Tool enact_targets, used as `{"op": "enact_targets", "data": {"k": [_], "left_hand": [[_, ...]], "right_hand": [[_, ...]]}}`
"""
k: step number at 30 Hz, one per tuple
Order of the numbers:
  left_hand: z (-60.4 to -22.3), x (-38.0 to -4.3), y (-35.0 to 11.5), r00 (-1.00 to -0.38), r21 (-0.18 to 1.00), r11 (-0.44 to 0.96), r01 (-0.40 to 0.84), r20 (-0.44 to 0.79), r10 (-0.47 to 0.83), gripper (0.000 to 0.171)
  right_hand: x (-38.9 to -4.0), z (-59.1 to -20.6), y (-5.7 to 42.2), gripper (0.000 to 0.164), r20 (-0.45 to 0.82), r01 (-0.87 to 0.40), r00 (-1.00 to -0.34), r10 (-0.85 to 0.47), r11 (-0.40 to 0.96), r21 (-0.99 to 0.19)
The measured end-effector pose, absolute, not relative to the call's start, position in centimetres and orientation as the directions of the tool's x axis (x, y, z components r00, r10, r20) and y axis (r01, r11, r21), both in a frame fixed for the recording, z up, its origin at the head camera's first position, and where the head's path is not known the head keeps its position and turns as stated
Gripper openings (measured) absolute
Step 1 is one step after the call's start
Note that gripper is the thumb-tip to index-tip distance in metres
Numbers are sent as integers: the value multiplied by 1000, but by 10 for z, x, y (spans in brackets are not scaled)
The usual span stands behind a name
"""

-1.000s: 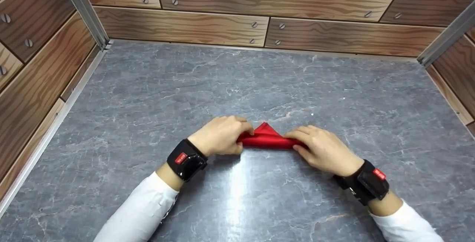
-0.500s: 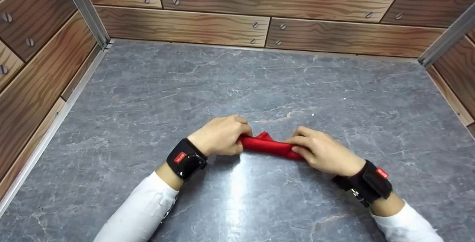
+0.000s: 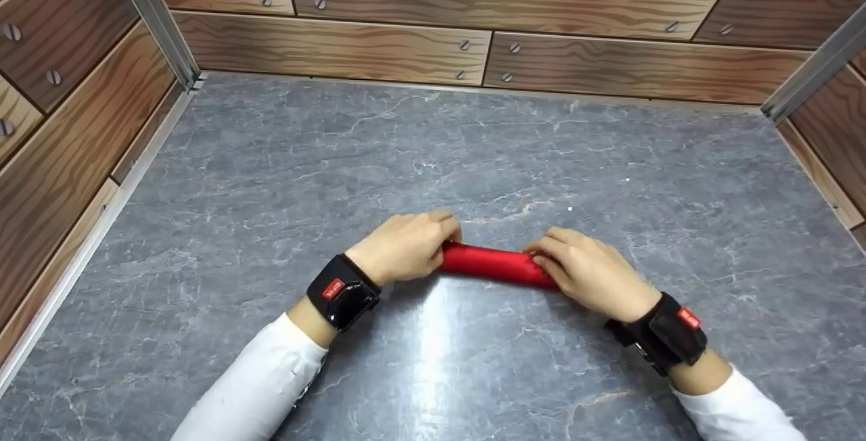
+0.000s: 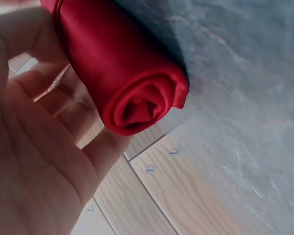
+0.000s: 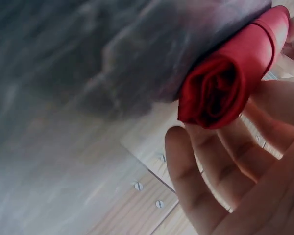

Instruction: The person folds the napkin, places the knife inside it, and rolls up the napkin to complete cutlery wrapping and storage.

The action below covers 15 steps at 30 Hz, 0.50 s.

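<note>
A shiny red cloth, rolled into a tube, lies crosswise on the grey marbled table. My left hand grips its left end, fingers curled over the far side and the thumb on the near side. At the other end my right hand holds the roll between bent fingers and thumb. In the left wrist view the spiral layers of the rolled cloth show at its end, with a small corner sticking out. The right wrist view shows the rolled cloth with a looser, hollow end above the fingers.
The grey marbled tabletop spreads around the hands. A wood-plank-patterned wall stands at the back, with similar panels at left and right. Metal posts mark the corners. White sleeves and black wrist straps cover the forearms.
The red cloth's pointed far corner has shrunk and gone out of sight as the cloth rolled up. The roll's right end has shifted slightly nearer. Both hands have stayed at about the same place.
</note>
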<state>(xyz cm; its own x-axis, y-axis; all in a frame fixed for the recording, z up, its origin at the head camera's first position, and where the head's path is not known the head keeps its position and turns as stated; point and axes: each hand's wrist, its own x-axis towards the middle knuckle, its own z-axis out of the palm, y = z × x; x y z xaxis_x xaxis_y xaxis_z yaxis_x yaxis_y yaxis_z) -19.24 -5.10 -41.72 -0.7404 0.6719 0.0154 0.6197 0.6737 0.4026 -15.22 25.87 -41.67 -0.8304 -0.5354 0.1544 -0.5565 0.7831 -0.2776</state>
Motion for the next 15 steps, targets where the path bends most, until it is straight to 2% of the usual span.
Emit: {"op": "enact_targets", "data": {"k": [5,7,9,15], "left_hand": [[-459,-214,-50,-768,325,710,624,90,634,20],[-480,-225,-50,-774,279,726,629,127,621,18],[-486,-229,-51,-778,261,736,625,128,615,18],[-423,-202,-58,-781,367,714,596,57,622,25]], "right_hand": [[-152,-419,257,13,241,-557,-824,-512,810,-183],[-152,-420,257,13,288,-567,-808,-515,812,-138],[-151,-421,256,13,338,-585,-781,-524,804,-104],[-146,-418,244,23,412,-658,-703,-580,750,-67]]}}
